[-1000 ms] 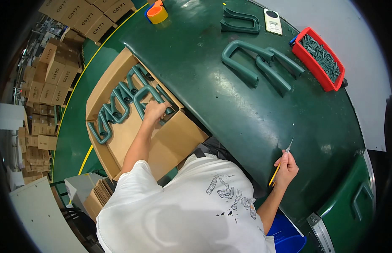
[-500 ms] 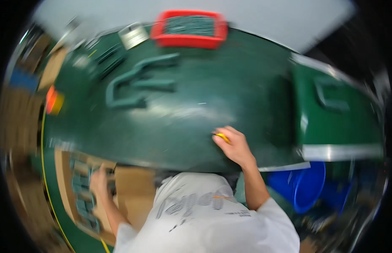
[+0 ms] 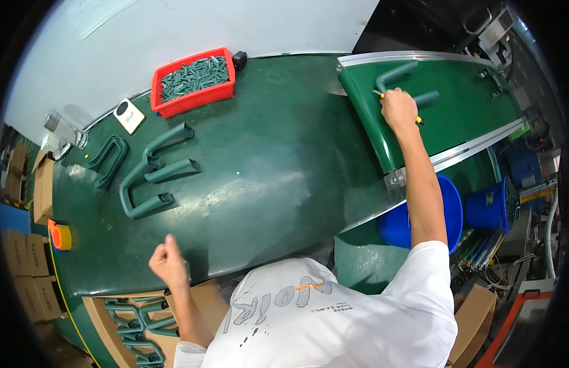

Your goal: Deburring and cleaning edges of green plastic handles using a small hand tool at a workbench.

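On the green table [image 3: 266,178] lie green handles [image 3: 152,178] beside a red bin [image 3: 192,80], cardboard boxes [image 3: 27,270] stacked at left, right hand [image 3: 399,110] closed around a yellow tool [image 3: 419,120] touching a conveyor handle [image 3: 398,75], left hand [image 3: 168,260] fisted, empty.

Right hand [image 3: 399,108] stretched far forward, seemingly gripping; left hand [image 3: 168,263] loosely fisted.

Open brown cardboard carton [image 3: 201,300] at near left edge of green table, w/ green plastic handle parts inside. Stacked closed brown cardboard boxes [image 3: 27,270] on floor far left. Another brown carton [image 3: 474,319] near right. Small white card w/ dark round mark [image 3: 129,115] lies left of red bin.
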`<state>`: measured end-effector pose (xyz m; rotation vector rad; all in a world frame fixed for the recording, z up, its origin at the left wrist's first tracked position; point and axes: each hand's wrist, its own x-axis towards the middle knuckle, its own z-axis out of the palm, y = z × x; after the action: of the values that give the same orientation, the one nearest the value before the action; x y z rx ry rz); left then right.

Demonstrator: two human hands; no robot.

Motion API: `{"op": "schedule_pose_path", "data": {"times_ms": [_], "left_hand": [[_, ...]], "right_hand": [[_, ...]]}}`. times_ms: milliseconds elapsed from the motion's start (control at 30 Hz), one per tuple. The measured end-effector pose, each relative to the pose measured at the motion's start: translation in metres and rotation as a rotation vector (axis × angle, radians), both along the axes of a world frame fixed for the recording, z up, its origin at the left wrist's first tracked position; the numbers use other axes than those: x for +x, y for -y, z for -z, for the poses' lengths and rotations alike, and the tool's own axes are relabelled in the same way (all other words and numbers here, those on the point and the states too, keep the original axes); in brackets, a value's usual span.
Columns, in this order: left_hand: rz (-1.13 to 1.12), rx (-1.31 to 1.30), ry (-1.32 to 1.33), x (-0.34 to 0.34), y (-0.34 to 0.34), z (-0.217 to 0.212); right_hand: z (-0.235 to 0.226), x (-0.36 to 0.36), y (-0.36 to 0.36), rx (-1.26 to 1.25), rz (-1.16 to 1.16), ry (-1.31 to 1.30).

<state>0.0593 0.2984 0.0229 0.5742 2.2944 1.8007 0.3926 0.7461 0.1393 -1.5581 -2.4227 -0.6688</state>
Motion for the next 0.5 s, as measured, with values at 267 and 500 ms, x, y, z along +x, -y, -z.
{"op": "schedule_pose_path", "data": {"times_ms": [267, 500], "left_hand": [[0.612, 0.14, 0.598, 0.064, -0.06, -0.016], [0.294, 0.779, 1.048, 0.084, -0.094, -0.019]], "right_hand": [[-0.002, -0.088, 0.166, -0.631, -0.481, -1.206], [0.08, -0.119, 0.283, -1.701, -0.457, -1.727]]}}
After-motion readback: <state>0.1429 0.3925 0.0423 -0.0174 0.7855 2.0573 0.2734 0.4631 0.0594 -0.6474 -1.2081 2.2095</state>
